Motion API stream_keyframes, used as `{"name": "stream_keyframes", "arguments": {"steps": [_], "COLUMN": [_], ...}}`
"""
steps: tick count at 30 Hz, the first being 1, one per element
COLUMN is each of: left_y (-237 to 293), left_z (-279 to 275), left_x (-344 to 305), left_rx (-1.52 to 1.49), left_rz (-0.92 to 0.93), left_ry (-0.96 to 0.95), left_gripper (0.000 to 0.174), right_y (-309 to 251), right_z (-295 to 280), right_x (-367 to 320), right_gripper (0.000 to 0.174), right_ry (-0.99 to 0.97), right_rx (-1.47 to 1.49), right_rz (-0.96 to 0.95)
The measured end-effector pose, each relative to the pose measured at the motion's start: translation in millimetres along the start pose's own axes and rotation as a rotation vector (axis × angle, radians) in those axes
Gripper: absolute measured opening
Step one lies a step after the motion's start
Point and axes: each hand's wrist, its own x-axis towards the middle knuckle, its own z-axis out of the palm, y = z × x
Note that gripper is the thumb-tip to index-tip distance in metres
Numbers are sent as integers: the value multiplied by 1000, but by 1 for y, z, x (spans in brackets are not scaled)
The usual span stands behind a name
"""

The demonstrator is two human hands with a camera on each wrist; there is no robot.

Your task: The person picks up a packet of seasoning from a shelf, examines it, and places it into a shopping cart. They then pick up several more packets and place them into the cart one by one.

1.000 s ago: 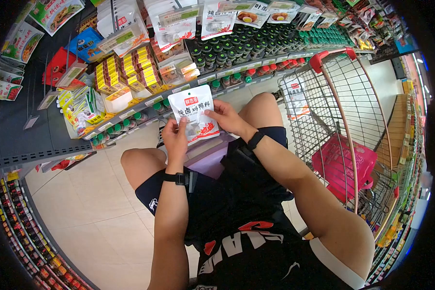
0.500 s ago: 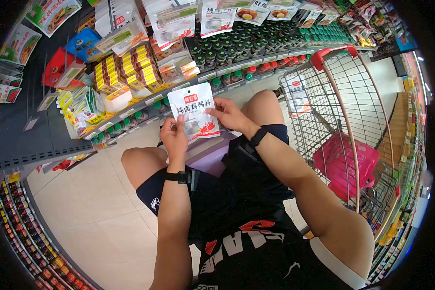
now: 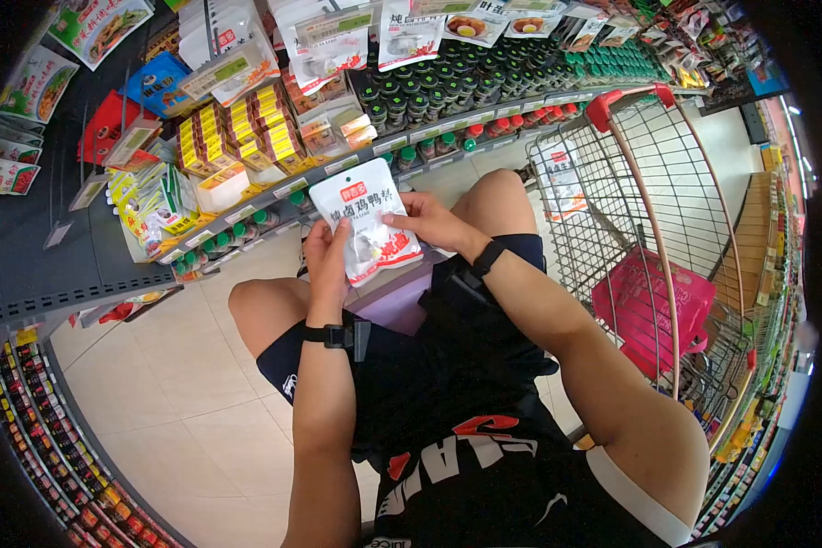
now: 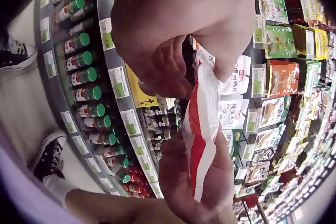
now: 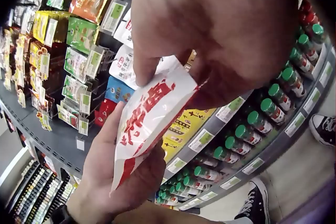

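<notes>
White printed pouch [image 3: 370, 224], one, red along its lower edge: held upright in front of the shelf [image 3: 27, 265]. Left hand [image 3: 326, 256]: pinches one side, thumb on front. Right hand [image 3: 437, 221]: pinches the opposite side. Shopping cart [image 3: 603, 115]: alongside, pink bag [image 3: 644, 315] inside.

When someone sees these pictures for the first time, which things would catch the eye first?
Probably the white packet near the head view's centre, held by the left grip and right grip. Then the bright pink bag in the wire cart at right. The green-capped jars cross the right wrist view's right side.
</notes>
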Motion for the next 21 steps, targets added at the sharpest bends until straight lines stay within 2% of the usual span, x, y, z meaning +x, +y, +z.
{"name": "stream_keyframes", "arguments": {"steps": [1,4,7,10,13,21], "left_y": [4,-2,-4,-4,0,-4], "left_z": [4,-1,-4,-3,1,-2], "left_x": [-2,-1,-2,-1,-4,-3], "left_rx": [-59,36,184,188,172,258], "left_rz": [-36,-56,-80,-118,-106,-35], "left_ry": [-21,-114,-135,-124,-128,-99], "left_gripper": [20,26,26,27,25,25], "right_y": [3,6,4,3,-1,6], "right_z": [-1,-5,-6,-1,0,-5], "right_x": [1,2,0,-1,-3,3], "right_gripper": [30,31,31,31,33,29], "right_ry": [-2,0,1,-5,-2,-10], "right_rx": [-12,-42,-61,-23,3,-110], "right_rz": [-10,-7,23,-23,11,-49]}}
